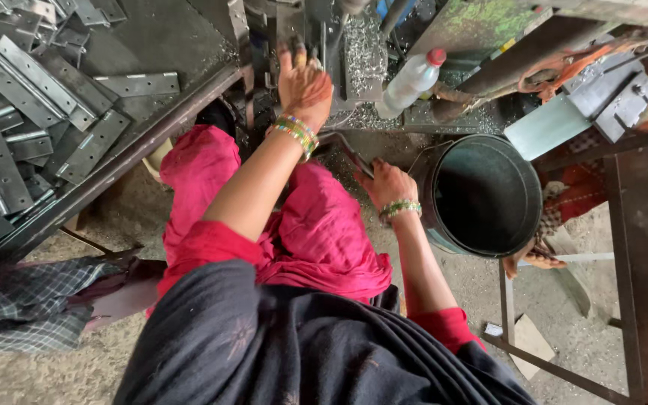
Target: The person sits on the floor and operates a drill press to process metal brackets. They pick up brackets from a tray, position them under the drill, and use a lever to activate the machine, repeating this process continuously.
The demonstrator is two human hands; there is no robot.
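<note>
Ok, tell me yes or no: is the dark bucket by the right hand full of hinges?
No. The bucket beside the right hand shows only a dark bare inside; the hinges lie piled on the table.

1. Single view: head-worn camera, looking steeply down over the wearer's lap.
2. Facing: toward the machine (339, 52) at 12 o'clock.
3. Range: close; tabletop (151, 45) at 10 o'clock, bucket (481, 195) at 3 o'clock.

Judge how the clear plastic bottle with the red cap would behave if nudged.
The bottle leans tilted against the machine, so a nudge would probably tip it. Its round body suggests it could roll through the metal shavings. Thin clear plastic likely makes it light; how full it is cannot be told.
</note>
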